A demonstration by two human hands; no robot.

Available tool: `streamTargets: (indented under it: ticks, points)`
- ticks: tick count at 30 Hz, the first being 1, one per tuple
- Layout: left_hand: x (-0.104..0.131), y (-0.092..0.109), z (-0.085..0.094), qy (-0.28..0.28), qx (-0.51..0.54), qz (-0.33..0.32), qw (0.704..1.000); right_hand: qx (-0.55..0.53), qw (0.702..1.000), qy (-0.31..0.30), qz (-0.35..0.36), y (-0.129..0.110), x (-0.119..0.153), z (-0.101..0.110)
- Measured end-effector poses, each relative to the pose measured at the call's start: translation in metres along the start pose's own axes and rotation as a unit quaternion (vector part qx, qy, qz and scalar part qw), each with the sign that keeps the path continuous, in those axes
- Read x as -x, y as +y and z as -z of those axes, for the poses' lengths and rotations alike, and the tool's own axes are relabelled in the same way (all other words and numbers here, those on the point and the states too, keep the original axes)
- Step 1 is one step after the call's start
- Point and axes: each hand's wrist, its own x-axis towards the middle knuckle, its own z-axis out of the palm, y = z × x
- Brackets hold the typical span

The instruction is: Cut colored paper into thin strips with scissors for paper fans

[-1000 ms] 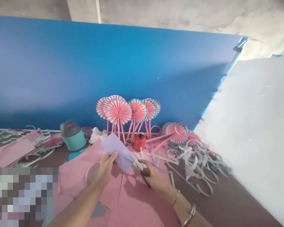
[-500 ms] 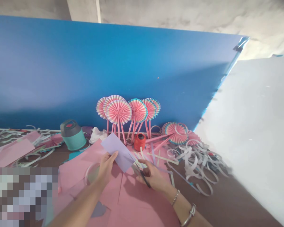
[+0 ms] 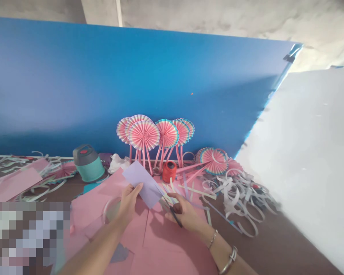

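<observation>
My left hand [image 3: 129, 201] pinches the left edge of a lavender sheet of paper [image 3: 145, 186], thumb on top. In my right hand [image 3: 184, 212] is a pair of dark-handled scissors [image 3: 175, 216], its blades at the right edge of the sheet. A narrow strip along that edge looks partly separated from the sheet. The fingers cover much of the scissors' handles. Beneath both hands lie large pink paper sheets [image 3: 172, 244]. Just beyond the sheet stands a red spool of thread [image 3: 169, 172].
Pink pleated paper fans [image 3: 144, 136] stand upright against the blue panel [image 3: 160, 68], and more fans [image 3: 213, 161] lie to the right. Curled paper strips [image 3: 232, 191] pile up at the right. A teal container [image 3: 89, 166] with a grey lid stands left, beside other paper scraps.
</observation>
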Motion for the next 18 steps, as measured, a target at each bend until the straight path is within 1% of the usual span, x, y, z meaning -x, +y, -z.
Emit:
streamTargets:
  ticks: [4,10,18]
  points:
    - [0.0003,0.0,0.0,0.003,-0.003,-0.005,1.0,-0.022,1.0,-0.008,-0.01,-0.0006,0.0001,-0.0002]
    - [-0.001,-0.0025,0.001,0.0,0.003,-0.006,1.0,-0.025,1.0,-0.005,-0.003,0.0035,-0.0014,-0.0007]
    - [-0.0005,-0.0001,0.0006,0.004,-0.011,-0.008,1.0,0.019,1.0,0.009,-0.001,0.0083,-0.0028,0.0016]
